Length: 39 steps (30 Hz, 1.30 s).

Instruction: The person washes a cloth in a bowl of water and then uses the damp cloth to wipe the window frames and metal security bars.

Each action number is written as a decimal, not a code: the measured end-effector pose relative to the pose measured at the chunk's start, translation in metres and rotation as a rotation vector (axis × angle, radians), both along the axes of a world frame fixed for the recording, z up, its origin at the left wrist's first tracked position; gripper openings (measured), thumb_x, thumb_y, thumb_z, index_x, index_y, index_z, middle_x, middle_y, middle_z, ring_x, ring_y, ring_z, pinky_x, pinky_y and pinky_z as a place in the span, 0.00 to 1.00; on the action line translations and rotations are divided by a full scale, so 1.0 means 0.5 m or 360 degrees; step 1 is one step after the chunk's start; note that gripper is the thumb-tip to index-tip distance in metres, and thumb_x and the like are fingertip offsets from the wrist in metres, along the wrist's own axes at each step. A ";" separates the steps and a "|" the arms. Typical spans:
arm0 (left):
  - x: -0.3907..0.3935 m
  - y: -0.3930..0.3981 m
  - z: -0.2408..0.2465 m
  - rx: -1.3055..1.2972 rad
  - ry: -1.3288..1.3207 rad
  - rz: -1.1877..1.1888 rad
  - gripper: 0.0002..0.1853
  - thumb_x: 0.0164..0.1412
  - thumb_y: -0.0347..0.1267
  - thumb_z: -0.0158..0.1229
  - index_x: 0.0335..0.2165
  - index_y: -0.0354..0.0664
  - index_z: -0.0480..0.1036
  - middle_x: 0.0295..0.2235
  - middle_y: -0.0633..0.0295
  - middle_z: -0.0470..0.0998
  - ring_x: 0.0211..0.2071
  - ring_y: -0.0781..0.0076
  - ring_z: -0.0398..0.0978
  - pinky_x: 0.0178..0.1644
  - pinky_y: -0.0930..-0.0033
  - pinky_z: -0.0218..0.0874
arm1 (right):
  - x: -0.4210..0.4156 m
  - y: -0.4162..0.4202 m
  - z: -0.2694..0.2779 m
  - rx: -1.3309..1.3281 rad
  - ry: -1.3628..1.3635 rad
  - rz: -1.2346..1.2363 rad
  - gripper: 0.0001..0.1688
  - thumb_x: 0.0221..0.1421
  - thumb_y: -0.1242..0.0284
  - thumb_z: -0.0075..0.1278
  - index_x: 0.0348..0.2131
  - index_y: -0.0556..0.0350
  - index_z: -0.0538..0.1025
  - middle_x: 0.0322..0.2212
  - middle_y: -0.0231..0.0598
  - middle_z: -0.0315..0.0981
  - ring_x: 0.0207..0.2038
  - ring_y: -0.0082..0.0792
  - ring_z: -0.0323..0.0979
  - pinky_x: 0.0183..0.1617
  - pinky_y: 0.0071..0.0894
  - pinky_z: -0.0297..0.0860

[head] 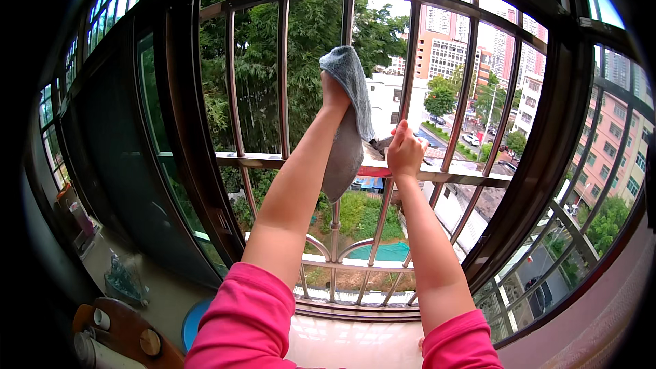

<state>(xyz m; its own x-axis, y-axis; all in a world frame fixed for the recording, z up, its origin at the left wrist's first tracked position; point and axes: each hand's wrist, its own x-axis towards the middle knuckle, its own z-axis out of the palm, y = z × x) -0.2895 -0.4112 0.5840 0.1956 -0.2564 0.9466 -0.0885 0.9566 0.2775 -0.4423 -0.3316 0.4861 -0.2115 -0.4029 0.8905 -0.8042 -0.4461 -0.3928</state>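
My left hand [334, 91] is raised and wrapped around an upright metal bar of the window grille, with a grey-blue cloth [353, 74] between its fingers and the bar. The cloth drapes over the hand, and its darker grey end hangs down past the horizontal rail [461, 177]. Lower and to the right, my right hand [406, 152] is closed around another upright bar [411, 61], just above that rail. The fingers of the left hand are mostly hidden by the cloth.
Dark window frames [179, 113] stand on both sides of the grille. At the lower left are a blue round object [195, 324], a plastic bag [123, 282] and a wooden board [123, 325] holding a white cup [101, 319]. A pale sill [348, 341] lies below. Trees and buildings show outside.
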 end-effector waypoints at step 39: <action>-0.031 0.209 -0.183 0.0733 -0.0646 0.1501 0.08 0.50 0.34 0.44 0.26 0.40 0.66 0.21 0.51 0.71 0.25 0.53 0.70 0.28 0.60 0.62 | -0.001 0.001 0.006 0.0067 -0.0030 0.0149 0.25 0.55 0.63 0.22 0.20 0.54 0.69 0.15 0.38 0.69 0.22 0.43 0.66 0.43 0.39 0.52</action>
